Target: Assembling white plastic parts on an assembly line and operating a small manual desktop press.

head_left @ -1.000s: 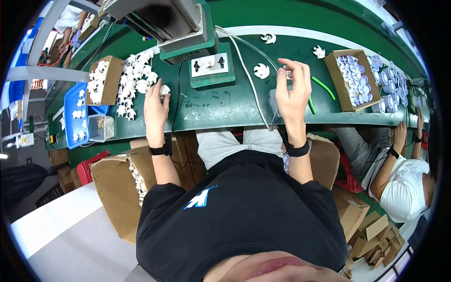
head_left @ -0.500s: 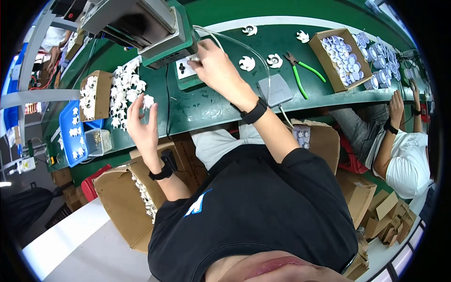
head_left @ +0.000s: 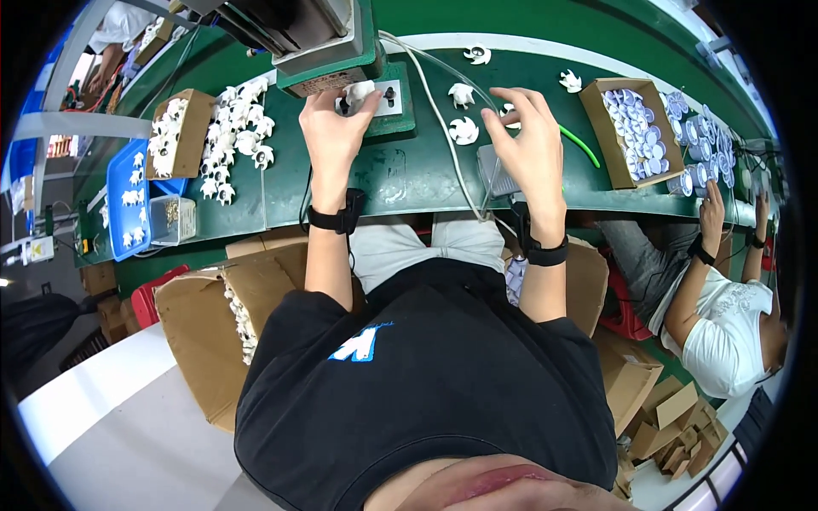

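Swapped places in half a second: left hand (head_left: pixel 331 128) now pinching small white plastic part (head_left: pixel 358 90) onto grey socket plate (head_left: pixel 388 98). Right hand (head_left: pixel 530 140) pulled back off it, fingers spread wide and empty over green tabletop (head_left: pixel 400 179), near loose white parts (head_left: pixel 464 130).

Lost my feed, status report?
Left hand pressing white part onto fixture plate. Right hand open above another white piece. Cable between them.
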{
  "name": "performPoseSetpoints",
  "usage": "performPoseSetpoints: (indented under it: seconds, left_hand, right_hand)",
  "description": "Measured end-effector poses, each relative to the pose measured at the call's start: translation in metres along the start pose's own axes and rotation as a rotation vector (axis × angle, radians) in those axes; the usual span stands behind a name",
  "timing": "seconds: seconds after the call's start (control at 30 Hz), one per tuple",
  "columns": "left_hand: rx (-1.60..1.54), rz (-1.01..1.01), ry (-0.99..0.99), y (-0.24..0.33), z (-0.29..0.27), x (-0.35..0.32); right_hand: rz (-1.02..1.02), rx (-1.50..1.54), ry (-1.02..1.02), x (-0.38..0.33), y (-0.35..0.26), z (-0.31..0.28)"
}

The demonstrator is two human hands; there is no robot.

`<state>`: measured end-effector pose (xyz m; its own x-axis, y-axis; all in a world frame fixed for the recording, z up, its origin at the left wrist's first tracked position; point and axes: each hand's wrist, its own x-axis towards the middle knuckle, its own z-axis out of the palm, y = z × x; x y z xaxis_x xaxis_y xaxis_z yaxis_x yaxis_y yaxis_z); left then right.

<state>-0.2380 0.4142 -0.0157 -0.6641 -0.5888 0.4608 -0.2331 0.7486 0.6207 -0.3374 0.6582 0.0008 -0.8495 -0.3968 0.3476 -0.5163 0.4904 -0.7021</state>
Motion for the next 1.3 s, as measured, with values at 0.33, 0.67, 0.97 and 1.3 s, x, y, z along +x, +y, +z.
performPoseSetpoints:
  seconds: [0.33, 0.67, 0.97, 1.3]
  left_hand:
    - [-0.169, -0.001, -0.019, 0.000, 0.010, 0.007]
    - [-0.251, -0.033, -0.087, -0.007, -0.014, 0.001]
    - [0.528, -0.085, -0.010, -0.138, -0.090, -0.043]
    - [0.207, -0.211, -0.056, -0.113, -0.096, -0.066]
  right_hand:
    - [0.063, 0.364, 0.238, 0.001, 0.019, 0.031]
    - [0.077, 0.474, 0.278, -0.002, 0.040, 0.053]
    - [0.086, 0.483, 0.363, -0.010, 0.030, 0.046]
    - [-0.183, 0.230, -0.219, 0.007, -0.067, 0.084]
